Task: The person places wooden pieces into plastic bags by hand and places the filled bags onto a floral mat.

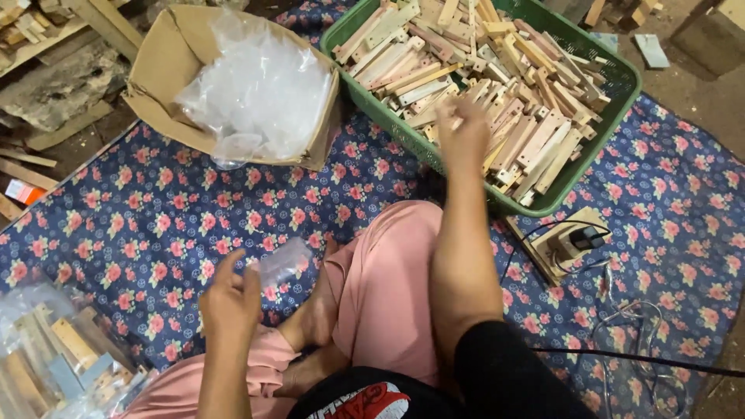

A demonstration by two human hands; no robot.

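Head view of a seated person on a floral mat (155, 225). The left hand (231, 299), at 7 o'clock, holds a small clear bag (283, 262) at its lower edge, thumb and fingers curled and pinching the plastic; the bag sticks up toward 1 o'clock, just above the pink-clad knee (388, 271).

The right hand (464, 136), near centre toward 12 o'clock, reaches over the near rim of the green basket (621, 77) among the wood strips (497, 85). It is motion-blurred, so whether its fingers are spread or closed on a strip cannot be told. The right forearm crosses in front of the basket's near wall and hides part of it.

A cardboard box (163, 70) of clear bags (260, 89) lies at 11 o'clock, tipped open, just beside the basket. At 8 o'clock, filled bags of strips (54, 357) lie in a heap. At 4 o'clock, a small wooden block with a black device (570, 240) sits just below the basket, with cables (628, 334) trailing toward 5 o'clock. Scrap wood (46, 46) lies off the mat at 10 o'clock.
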